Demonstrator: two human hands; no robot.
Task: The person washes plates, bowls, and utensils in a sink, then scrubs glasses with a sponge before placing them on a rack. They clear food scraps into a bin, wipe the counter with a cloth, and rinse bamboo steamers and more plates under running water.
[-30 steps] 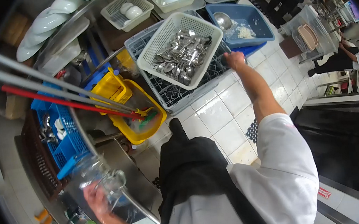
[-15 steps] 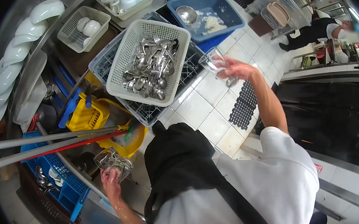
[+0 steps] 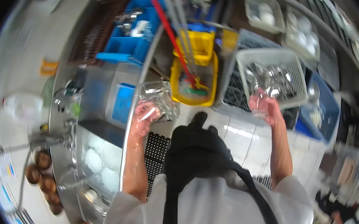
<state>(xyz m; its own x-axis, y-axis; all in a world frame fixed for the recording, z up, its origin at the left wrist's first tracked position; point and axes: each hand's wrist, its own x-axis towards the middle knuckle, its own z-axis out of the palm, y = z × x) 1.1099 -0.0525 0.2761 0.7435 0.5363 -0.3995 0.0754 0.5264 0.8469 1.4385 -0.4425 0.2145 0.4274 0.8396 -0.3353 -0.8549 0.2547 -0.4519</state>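
Left hand (image 3: pixel 145 115): fingers closed around clear glassware (image 3: pixel 162 100), which projects beyond the fingertips, beside the sink counter's edge (image 3: pixel 133 116) and near the yellow mop bucket (image 3: pixel 215 80). Right hand (image 3: pixel 267 107): curled about a clear drinking glass (image 3: pixel 259 112), blurred, lying within the fingers at the near side of the perforated white cutlery basket (image 3: pixel 298 74); contact with basket indeterminable.

Bright light glares off floor tiles (image 3: pixel 244 137), w/ blur (esp. lower R), fisheye bend & blk corners.
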